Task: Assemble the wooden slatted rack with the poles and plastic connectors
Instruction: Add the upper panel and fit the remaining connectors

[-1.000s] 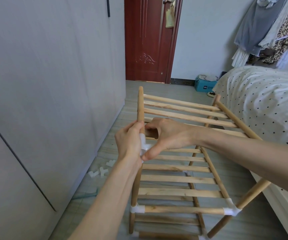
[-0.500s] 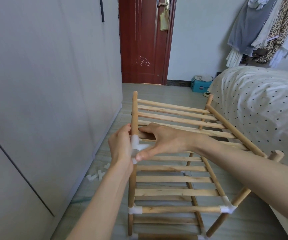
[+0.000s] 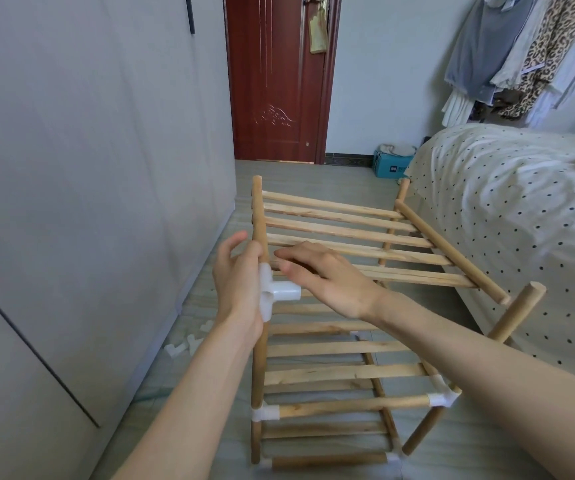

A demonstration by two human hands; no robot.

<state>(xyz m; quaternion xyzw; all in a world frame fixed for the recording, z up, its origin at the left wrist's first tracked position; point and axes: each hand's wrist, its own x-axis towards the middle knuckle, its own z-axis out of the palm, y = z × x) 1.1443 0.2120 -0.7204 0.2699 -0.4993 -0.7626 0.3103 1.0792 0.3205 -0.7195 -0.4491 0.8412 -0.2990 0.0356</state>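
The left hand [image 3: 236,289] covers the back of the white T connector [image 3: 272,294], so you can't see how its fingers sit on the pole [image 3: 257,216] behind it. The right hand [image 3: 327,275] hides part of the near slat of the upper shelf [image 3: 365,249], and its fingertips are kinda blurred. Both arms run off the bottom edge. The rack's feet are cut off at the bottom too. The little white pieces on the floor [image 3: 189,342] by the wardrobe are too small to make out. The hanging clothes [image 3: 528,53] get cropped at the top and right
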